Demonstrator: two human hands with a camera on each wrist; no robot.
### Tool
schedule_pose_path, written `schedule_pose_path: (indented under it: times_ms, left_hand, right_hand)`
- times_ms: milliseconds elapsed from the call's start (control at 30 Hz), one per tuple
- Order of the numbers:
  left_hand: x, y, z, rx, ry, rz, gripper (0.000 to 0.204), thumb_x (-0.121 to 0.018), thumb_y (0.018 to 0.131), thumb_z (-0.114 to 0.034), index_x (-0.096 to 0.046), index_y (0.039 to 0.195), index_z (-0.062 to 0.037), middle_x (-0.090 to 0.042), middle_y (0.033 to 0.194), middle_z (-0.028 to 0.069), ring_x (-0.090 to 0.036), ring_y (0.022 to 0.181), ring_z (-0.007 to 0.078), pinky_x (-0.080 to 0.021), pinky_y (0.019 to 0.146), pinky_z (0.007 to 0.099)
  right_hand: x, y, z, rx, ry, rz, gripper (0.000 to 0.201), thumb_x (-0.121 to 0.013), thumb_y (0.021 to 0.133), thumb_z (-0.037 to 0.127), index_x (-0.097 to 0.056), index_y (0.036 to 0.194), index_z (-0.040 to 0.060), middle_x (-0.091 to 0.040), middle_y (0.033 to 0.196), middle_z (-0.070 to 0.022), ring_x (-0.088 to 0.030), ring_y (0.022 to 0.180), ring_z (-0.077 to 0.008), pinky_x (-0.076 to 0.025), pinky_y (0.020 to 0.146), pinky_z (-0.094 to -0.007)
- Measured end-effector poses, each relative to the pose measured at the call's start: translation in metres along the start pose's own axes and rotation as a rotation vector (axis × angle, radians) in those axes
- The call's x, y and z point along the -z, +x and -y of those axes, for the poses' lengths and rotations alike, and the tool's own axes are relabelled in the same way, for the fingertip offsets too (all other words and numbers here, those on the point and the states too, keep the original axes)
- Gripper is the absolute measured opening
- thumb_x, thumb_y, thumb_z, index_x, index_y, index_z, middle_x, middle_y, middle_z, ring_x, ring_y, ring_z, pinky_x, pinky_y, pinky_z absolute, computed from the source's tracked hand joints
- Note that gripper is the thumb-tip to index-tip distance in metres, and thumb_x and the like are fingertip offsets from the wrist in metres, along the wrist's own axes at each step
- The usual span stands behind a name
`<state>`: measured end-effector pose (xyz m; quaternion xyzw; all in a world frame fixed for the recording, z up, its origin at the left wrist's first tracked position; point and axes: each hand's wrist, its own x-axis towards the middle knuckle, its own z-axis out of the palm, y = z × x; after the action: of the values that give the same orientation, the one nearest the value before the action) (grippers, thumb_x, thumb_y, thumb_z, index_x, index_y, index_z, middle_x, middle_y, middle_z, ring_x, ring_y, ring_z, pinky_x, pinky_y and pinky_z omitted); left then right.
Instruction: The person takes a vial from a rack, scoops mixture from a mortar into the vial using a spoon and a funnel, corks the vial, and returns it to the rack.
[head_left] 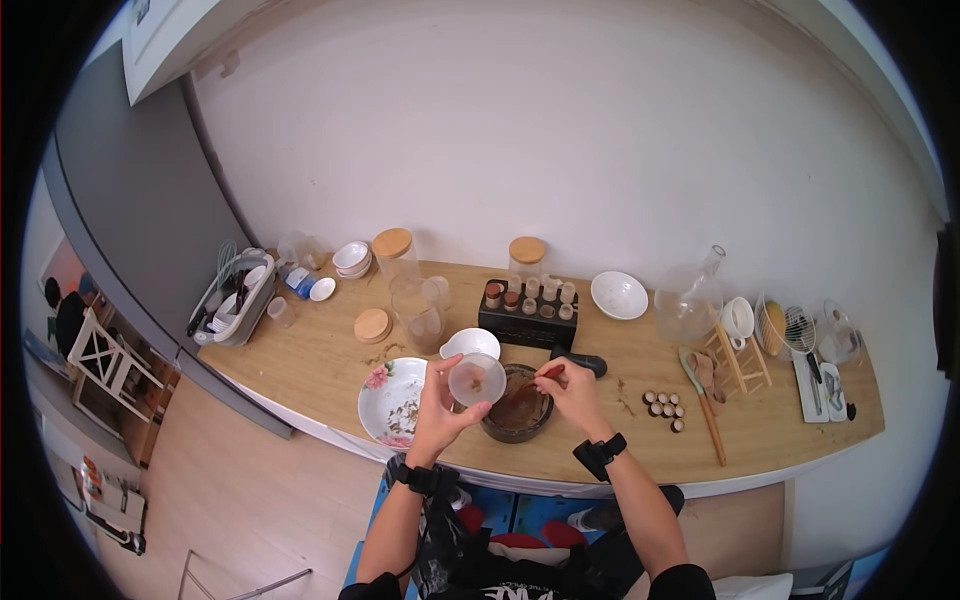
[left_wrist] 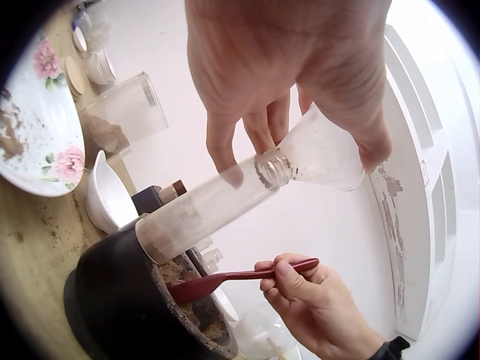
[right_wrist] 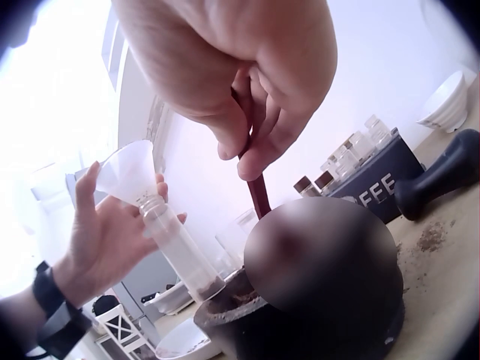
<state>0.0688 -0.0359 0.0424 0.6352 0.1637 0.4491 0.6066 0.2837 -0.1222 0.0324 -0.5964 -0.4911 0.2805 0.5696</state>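
Note:
My left hand [head_left: 447, 400] grips a small clear glass bottle [left_wrist: 202, 214] with a clear funnel [left_wrist: 322, 154] set in its neck. It holds the bottle tilted, base resting on the rim of a dark bowl [head_left: 517, 408] of brown powder. In the head view I look down into the funnel [head_left: 477, 380]. My right hand [head_left: 565, 385] pinches a thin red spoon [left_wrist: 240, 276] whose tip dips into the powder in the bowl [left_wrist: 127, 307]. The right wrist view shows the same spoon [right_wrist: 259, 191] running down behind the bowl's dark side [right_wrist: 322, 277].
On the wooden counter [head_left: 320, 360], a floral plate [head_left: 392, 402] with crumbs lies left of the bowl and a white spouted bowl [head_left: 470, 344] behind it. Also there: a black rack of spice jars [head_left: 527, 312], a black pestle [head_left: 580, 360], several small lids [head_left: 663, 405], a dish rack [head_left: 235, 295].

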Motion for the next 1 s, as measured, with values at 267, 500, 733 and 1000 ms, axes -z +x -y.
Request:
schedule_pose_path:
  times_ms: [267, 500, 733, 1000]
  left_hand:
    - [-0.001, 0.0, -0.001, 0.008, 0.008, -0.005, 0.077, -0.081, 0.069, -0.006, -0.034, 0.129, -0.0038, -0.053, 0.121, 0.0162, -0.053, 0.114, 0.022, -0.042, 0.099, 0.0373]
    - [-0.001, 0.001, -0.001, -0.003, 0.017, 0.006, 0.076, -0.081, 0.07, -0.006, -0.034, 0.13, -0.0036, -0.054, 0.121, 0.0168, -0.053, 0.114, 0.022, -0.042, 0.099, 0.0372]
    - [-0.001, 0.0, -0.004, 0.006, 0.019, 0.012, 0.075, -0.081, 0.071, -0.006, -0.033, 0.129, -0.0033, -0.053, 0.122, 0.0173, -0.053, 0.115, 0.0222, -0.043, 0.099, 0.0373]
    - [-0.001, 0.002, -0.003, 0.004, 0.01, 0.002, 0.074, -0.081, 0.07, -0.007, -0.035, 0.128, -0.0036, -0.053, 0.121, 0.0154, -0.053, 0.114, 0.0218, -0.043, 0.099, 0.0373]
  right_hand:
    - [0.011, 0.005, -0.001, 0.009, -0.05, -0.196, 0.012, -0.067, 0.086, 0.006, -0.061, 0.086, -0.0043, -0.068, 0.074, -0.0097, -0.068, 0.066, -0.0123, -0.054, 0.059, -0.023]
    - [0.015, 0.004, -0.018, -0.087, -0.029, -0.266, 0.016, -0.067, 0.086, 0.008, -0.06, 0.082, -0.005, -0.067, 0.068, -0.0104, -0.067, 0.06, -0.0135, -0.053, 0.054, -0.0239]
    - [0.011, 0.006, -0.031, -0.176, -0.007, -0.256, 0.022, -0.068, 0.086, 0.012, -0.058, 0.077, -0.0063, -0.066, 0.065, -0.0125, -0.066, 0.055, -0.0146, -0.051, 0.048, -0.0237]
    - [0.033, 0.013, -0.024, -0.197, 0.174, -0.284, 0.023, -0.067, 0.088, 0.016, -0.058, 0.083, -0.004, -0.066, 0.068, -0.012, -0.065, 0.056, -0.0152, -0.051, 0.049, -0.0228]
